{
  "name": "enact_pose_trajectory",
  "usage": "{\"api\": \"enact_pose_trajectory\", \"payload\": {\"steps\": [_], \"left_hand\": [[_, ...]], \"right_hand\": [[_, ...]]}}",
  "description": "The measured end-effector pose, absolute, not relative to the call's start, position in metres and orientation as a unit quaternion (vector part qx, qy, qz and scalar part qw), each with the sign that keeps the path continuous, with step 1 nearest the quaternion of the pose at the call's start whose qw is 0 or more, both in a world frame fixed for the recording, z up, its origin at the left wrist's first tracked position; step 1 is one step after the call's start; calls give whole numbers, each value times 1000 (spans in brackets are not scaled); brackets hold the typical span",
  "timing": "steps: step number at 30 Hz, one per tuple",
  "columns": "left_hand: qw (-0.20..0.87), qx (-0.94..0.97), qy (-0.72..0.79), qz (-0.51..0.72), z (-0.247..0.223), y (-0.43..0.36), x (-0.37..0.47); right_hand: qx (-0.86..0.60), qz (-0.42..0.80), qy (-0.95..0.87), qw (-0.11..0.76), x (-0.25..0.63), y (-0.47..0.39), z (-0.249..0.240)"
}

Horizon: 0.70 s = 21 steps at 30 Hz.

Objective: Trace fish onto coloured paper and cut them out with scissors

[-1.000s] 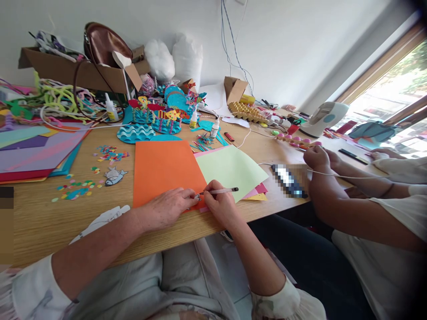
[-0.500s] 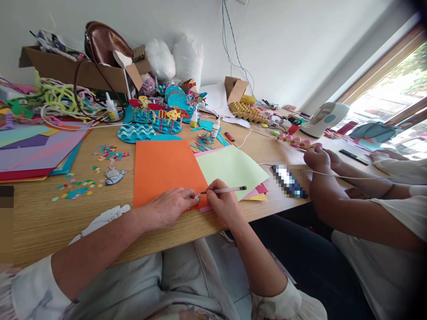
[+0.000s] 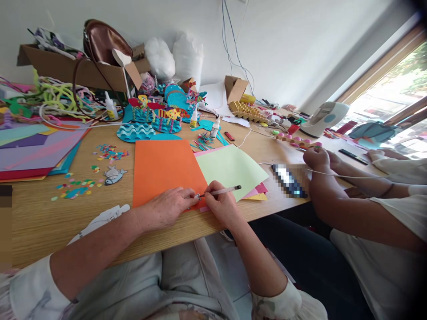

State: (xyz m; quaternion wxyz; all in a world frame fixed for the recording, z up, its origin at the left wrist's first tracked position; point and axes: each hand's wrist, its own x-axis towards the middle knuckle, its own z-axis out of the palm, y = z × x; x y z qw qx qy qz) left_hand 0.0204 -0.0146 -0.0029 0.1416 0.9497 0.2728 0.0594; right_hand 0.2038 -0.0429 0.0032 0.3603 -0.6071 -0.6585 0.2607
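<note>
A pen [image 3: 227, 190] with a dark cap end is pinched in my right hand [image 3: 222, 205], its tip at the lower right of an orange sheet [image 3: 163, 171]. Under that tip lies a small pale paper cutout [image 3: 197, 197] with dark outlines, partly hidden by my fingers. My left hand [image 3: 168, 205] rests on the lower edge of the sheet, thumb and fingers together, holding the cutout down. A pale green sheet [image 3: 233, 166] lies beside the orange one, over pink and yellow paper. To the left is a grey-and-blue paper fish [image 3: 114, 176].
Confetti dots [image 3: 76, 187] and white paper cutouts [image 3: 100, 221] lie left. Glue bottles [image 3: 215, 128], blue wave crafts with fish [image 3: 168, 119] and a cardboard box [image 3: 70, 69] stand behind. At right, a co-worker's hands [image 3: 316, 159] hold a pink-topped egg-carton strip [image 3: 296, 141] near a phone [image 3: 288, 181].
The pen has tilted slightly, its rear end shifting a little left, and my right hand has moved slightly left. My left hand stays in place on the cutout.
</note>
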Motion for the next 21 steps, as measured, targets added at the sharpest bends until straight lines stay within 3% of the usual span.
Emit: {"api": "enact_pose_trajectory", "payload": {"steps": [21], "left_hand": [[152,945,284,52,-4,-15,20]], "right_hand": [[-601,248,-658,380,199,-36,-1]]}}
